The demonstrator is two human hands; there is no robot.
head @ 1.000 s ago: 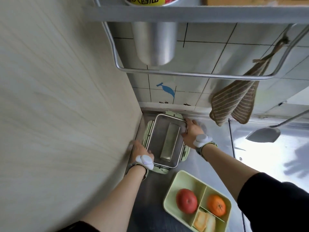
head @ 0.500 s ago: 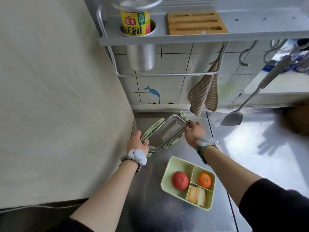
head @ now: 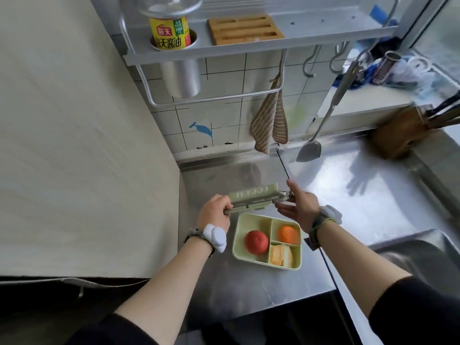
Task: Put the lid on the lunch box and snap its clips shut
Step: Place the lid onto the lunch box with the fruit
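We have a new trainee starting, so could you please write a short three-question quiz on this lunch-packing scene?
1. True or false: the lid already sits on the lunch box.
2. Which hand grips the lid's left end? A) left hand B) right hand
3. How many compartments does the lunch box have, and what is in the largest?

Key:
1. False; both hands hold it in the air, beyond the box.
2. A.
3. Three; a tomato.

A steel counter (head: pixel 348 195) meets a white tiled wall (head: pixel 224 78) under a metal shelf (head: pixel 311 28), pale wood panel (head: pixel 74 133) at its left edge.
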